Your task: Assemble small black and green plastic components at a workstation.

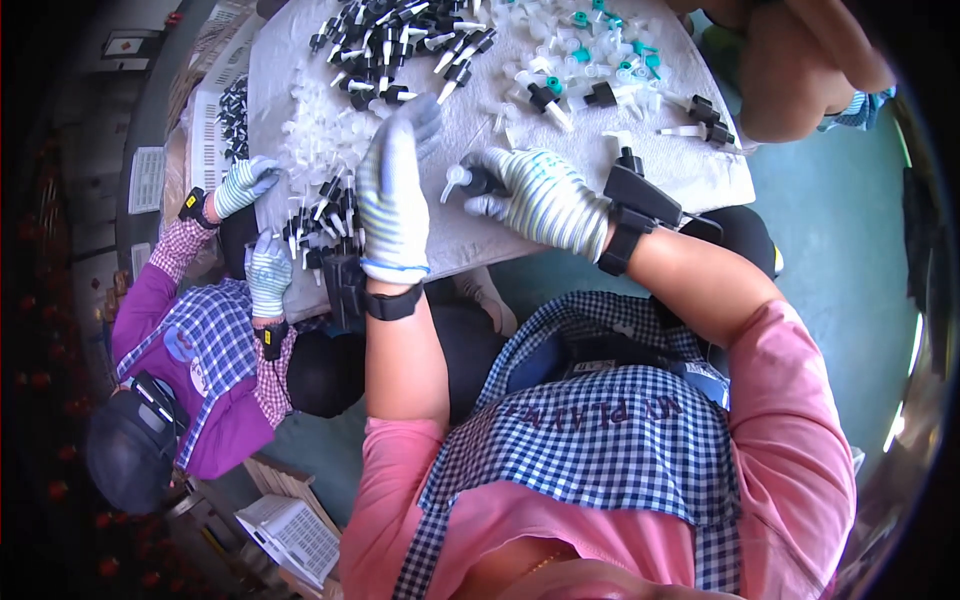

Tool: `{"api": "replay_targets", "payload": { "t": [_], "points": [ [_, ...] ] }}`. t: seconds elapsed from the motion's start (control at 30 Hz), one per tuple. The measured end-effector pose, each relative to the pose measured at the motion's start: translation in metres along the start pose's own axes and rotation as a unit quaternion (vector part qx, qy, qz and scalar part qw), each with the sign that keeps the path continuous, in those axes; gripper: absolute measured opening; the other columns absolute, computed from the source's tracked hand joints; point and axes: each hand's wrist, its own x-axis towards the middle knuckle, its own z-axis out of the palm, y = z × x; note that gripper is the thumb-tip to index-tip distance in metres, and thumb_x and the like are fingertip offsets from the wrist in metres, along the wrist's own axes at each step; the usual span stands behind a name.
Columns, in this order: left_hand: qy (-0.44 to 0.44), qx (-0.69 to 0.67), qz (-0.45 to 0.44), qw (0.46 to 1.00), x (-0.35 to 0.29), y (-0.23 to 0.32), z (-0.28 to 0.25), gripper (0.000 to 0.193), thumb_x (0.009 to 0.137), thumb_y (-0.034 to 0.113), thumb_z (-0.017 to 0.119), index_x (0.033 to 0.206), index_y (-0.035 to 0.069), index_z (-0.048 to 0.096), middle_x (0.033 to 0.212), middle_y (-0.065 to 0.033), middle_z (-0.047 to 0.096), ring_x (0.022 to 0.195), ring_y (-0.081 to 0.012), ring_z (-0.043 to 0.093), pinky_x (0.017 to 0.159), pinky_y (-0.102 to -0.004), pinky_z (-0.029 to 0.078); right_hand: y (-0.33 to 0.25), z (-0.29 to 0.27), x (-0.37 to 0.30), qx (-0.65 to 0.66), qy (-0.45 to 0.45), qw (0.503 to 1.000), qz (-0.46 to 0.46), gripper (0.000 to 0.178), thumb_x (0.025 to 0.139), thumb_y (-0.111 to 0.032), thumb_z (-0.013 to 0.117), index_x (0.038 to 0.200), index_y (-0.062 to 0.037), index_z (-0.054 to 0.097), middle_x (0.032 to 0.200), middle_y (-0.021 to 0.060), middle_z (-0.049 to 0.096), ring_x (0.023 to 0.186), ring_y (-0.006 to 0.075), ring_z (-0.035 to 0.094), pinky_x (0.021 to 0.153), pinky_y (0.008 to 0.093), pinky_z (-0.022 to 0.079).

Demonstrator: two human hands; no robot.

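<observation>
Both of my hands wear white striped knit gloves and hang over a white-covered table (pixel 465 235). My right hand (pixel 550 195) is closed around a black pump head (pixel 481 181) whose pale nozzle sticks out to the left. Beside it, my left hand (pixel 395 195) has its fingers stretched out away from me, and nothing shows in it. A heap of black-and-white pump heads (pixel 385 45) lies beyond that hand. To its left are a pile of whitish plastic parts (pixel 315 130) and a smaller group of black-and-white pump heads (pixel 325 215).
Clear and green pump parts (pixel 600 55) spread over the far right, with loose black pump heads (pixel 705 120) near the edge. At left, a co-worker in a purple sleeve (pixel 225 445) has gloved hands (pixel 247 185) at the table. Another person's arm (pixel 785 80) is at far right.
</observation>
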Motion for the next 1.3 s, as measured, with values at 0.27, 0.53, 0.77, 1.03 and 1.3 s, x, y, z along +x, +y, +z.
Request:
{"api": "replay_targets", "payload": {
  "t": [0.27, 0.53, 0.77, 1.03, 1.3],
  "points": [
    [-0.246, 0.396, -0.098, 0.879, -0.004, 0.006, 0.027, 0.062, 0.099, 0.055, 0.04, 0.095, 0.0, 0.069, 0.088, -0.0261, 0.068, 0.089, -0.044, 0.064, 0.08, -0.0496, 0.05, 0.009, 0.012, -0.012, -0.047, 0.009, 0.994, -0.099, 0.026, 0.077, -0.019, 0.071, 0.101, -0.0091, 0.067, 0.09, 0.0167, 0.068, 0.087, 0.0383, 0.064, 0.076, 0.0467, 0.051],
    [-0.254, 0.439, -0.114, 0.854, -0.003, 0.003, 0.036, 0.062, 0.098, 0.056, 0.043, 0.092, 0.001, 0.071, 0.084, -0.0229, 0.069, 0.086, -0.0406, 0.067, 0.08, -0.0457, 0.051, 0.024, 0.03, -0.013, -0.033, 0.076, 0.982, -0.168, 0.026, 0.073, -0.014, 0.07, 0.098, -0.0062, 0.067, 0.089, 0.0179, 0.067, 0.087, 0.039, 0.063, 0.076, 0.0469, 0.051],
    [-0.228, 0.456, -0.102, 0.854, -0.004, -0.005, 0.032, 0.063, 0.097, 0.056, 0.045, 0.088, -0.001, 0.07, 0.08, -0.025, 0.067, 0.081, -0.0422, 0.065, 0.075, -0.0464, 0.051, 0.018, 0.025, -0.015, -0.054, 0.012, 0.99, -0.128, 0.025, 0.075, -0.012, 0.067, 0.099, -0.0063, 0.066, 0.089, 0.0179, 0.066, 0.084, 0.0395, 0.063, 0.074, 0.0468, 0.051],
    [-0.2, 0.394, -0.104, 0.891, -0.009, -0.011, 0.025, 0.06, 0.097, 0.054, 0.049, 0.089, -0.002, 0.07, 0.08, -0.0258, 0.067, 0.079, -0.0426, 0.065, 0.073, -0.0458, 0.051, 0.018, 0.026, -0.01, -0.042, 0.027, 0.984, -0.172, 0.022, 0.075, -0.01, 0.067, 0.097, -0.0061, 0.066, 0.086, 0.0181, 0.066, 0.083, 0.0392, 0.063, 0.073, 0.0459, 0.051],
    [-0.234, 0.358, -0.139, 0.893, 0.008, -0.011, 0.017, 0.061, 0.097, 0.055, 0.047, 0.094, -0.002, 0.069, 0.083, -0.0234, 0.068, 0.079, -0.0391, 0.067, 0.074, -0.0452, 0.051, 0.008, 0.019, -0.002, 0.026, 0.003, 0.991, -0.133, 0.03, 0.082, -0.018, 0.07, 0.109, -0.0054, 0.063, 0.09, 0.0189, 0.067, 0.089, 0.041, 0.064, 0.078, 0.0467, 0.051]
  ]
}}
